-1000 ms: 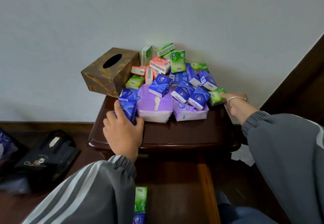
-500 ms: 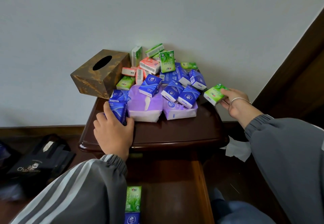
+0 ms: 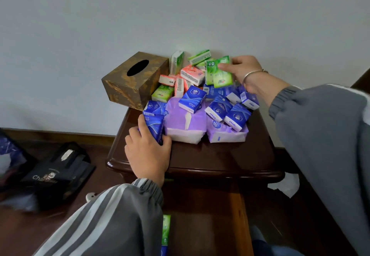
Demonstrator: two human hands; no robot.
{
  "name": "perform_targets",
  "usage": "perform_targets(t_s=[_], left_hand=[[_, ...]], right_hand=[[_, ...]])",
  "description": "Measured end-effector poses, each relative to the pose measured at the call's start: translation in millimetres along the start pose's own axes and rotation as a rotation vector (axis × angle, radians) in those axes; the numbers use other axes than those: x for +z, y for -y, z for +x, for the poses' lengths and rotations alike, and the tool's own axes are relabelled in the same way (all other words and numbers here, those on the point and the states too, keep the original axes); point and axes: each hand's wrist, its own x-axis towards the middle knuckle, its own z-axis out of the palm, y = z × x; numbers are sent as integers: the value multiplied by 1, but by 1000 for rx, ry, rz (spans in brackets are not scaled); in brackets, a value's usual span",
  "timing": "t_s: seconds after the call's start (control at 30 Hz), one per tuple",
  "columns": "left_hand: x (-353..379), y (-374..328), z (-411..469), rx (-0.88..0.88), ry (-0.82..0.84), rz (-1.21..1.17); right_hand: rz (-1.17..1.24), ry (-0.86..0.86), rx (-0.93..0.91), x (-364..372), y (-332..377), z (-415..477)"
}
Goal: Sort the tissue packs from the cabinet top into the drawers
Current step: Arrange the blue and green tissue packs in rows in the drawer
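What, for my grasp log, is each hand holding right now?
Left hand: grips a blue plastic-wrapped tissue pack on the dark wooden cabinet top.
Right hand: holds a green plastic-wrapped tissue pack.

Dark wood, polished to a gloss, on the surface point(image 3: 220, 155). Shiny plastic film round the blue tissue packs point(image 3: 192, 98) and green tissue packs point(image 3: 222, 75), softer and crinkled on the purple packs point(image 3: 186, 124). Dull gold-patterned finish on the tissue box point(image 3: 124, 88). Grey cloth sleeve point(image 3: 112, 215); metal bangle point(image 3: 252, 73).

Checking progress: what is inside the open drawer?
A green pack and the edge of a blue pack show in the drawer; the left sleeve covers whatever lies further left.
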Motion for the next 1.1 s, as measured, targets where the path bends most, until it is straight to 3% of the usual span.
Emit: perform_targets(t_s=[0.27, 0.57, 0.7, 0.83, 0.93, 1.1], left_hand=[[0, 0, 1, 5, -10, -1], [3, 0, 0, 11, -34, -7], [5, 2, 0, 18, -59, -21], [4, 3, -1, -1, -79, -74], [-2, 3, -1, -11, -101, -208], [-26, 20, -15, -89, -70, -734]], right_hand=[[-181, 38, 64, 23, 4, 38], [-78, 54, 82, 30, -7, 46], [65, 25, -16, 22, 8, 25], [470, 227, -67, 7, 36, -24], [586, 372, -59, -4, 40, -83], [651, 465, 46, -16, -13, -199]])
